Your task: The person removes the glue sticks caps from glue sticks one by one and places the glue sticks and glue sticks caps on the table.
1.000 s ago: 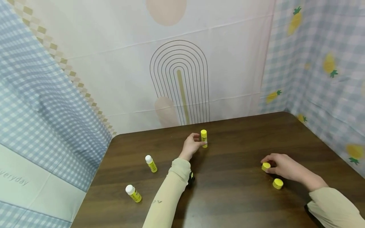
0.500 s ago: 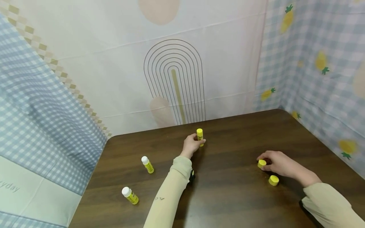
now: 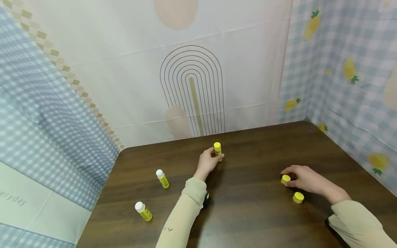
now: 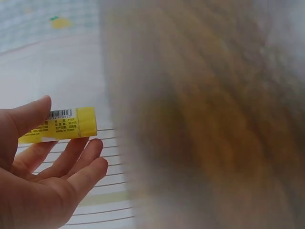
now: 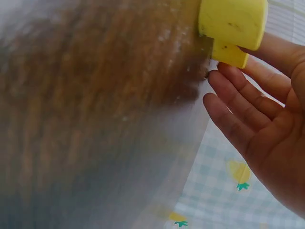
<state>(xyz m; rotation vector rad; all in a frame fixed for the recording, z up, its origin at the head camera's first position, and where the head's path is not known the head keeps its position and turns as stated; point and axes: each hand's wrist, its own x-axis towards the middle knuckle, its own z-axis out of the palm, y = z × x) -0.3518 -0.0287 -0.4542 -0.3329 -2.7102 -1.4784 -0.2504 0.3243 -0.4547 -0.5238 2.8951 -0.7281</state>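
Barely anything moved since a second ago: both my hands stay where they were, left fingers now wrapped tighter on the stick.

Dark brown wooden surface (image 3: 248, 213) carries everything, with printed fabric backdrops (image 3: 93, 86) hung round its far and side edges.

My left hand (image 3: 207, 162) is at the far middle of the surface, thumb and fingers curled round the capped yellow glue stick (image 3: 218, 151), which stands upright. Left wrist view shows the same stick (image 4: 59, 125) lying against my thumb, with the fingers (image 4: 71, 160) loosely bent behind it.

My right hand (image 3: 305, 179) is at the right side, fingertips pinching a small round yellow cap (image 3: 285, 179) that sits on the surface. Right wrist view: cap (image 5: 233, 24) at my fingertips (image 5: 228, 86), surface badly blurred.

Second loose yellow cap (image 3: 298, 197) is just beside my right wrist, nearer to me, not touched.

Two uncapped yellow glue sticks with white tips stand at the left: one (image 3: 162, 178) mid-left, the other (image 3: 143, 211) nearer the front edge, well apart from both hands.
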